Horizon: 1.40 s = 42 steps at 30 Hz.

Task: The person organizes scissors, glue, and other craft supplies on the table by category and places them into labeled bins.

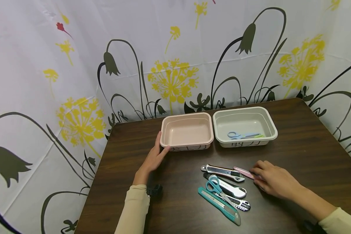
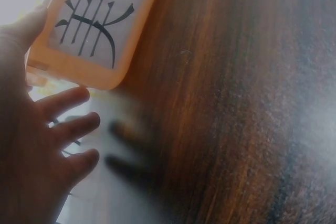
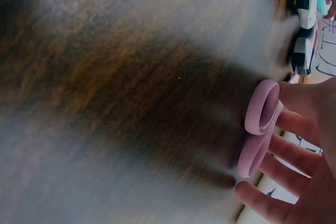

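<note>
The left hand (image 1: 153, 158) touches the corner of the pink bin (image 1: 188, 130), its fingers loosely spread. The right hand (image 1: 275, 180) pinches the pink scissors (image 1: 244, 173) between thumb and fingers, near the snap-off knife (image 1: 222, 171); whether they touch the table (image 1: 175, 201) cannot be told.

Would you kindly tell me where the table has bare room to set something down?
The table is bare left of the left hand and pink tray, and right of the pale grey tray. So is the strip between the pink tray and the utility knives. Those knives and the teal-handled scissors crowd the spot beside the right hand and pink scissors.
</note>
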Tool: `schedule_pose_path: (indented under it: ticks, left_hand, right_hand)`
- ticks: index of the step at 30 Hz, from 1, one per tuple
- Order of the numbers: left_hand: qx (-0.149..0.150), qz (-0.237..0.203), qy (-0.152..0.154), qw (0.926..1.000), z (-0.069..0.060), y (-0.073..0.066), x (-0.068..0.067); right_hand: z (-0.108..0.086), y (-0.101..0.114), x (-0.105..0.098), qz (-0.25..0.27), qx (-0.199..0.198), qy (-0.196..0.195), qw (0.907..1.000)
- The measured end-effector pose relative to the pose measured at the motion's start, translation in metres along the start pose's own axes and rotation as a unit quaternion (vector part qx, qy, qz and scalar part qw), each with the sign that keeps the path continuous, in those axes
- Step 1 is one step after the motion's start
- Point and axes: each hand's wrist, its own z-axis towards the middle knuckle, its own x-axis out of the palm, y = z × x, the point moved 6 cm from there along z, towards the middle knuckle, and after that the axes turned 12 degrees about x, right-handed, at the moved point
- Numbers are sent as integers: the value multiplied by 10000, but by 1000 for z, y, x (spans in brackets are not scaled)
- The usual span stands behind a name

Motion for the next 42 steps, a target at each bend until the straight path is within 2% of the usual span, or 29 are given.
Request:
schedule_pose_path:
  ticks: [6,14,30,42]
  left_hand:
    - [29,25,-8,10000,3,1,0]
    - [-88,4,9,10000,0,2,0]
    - [-54,-19,3,10000,-1,0,0]
    - [-57,-31,1,10000,0,1,0]
  right_hand:
    - [1,1,0,-75,21,-42,10000]
    - [1,4,2,-174,124,5,9998]
    - [0,4,0,-229,146,-97,9996]
    - [1,4,-5,-481,365,-91,9981]
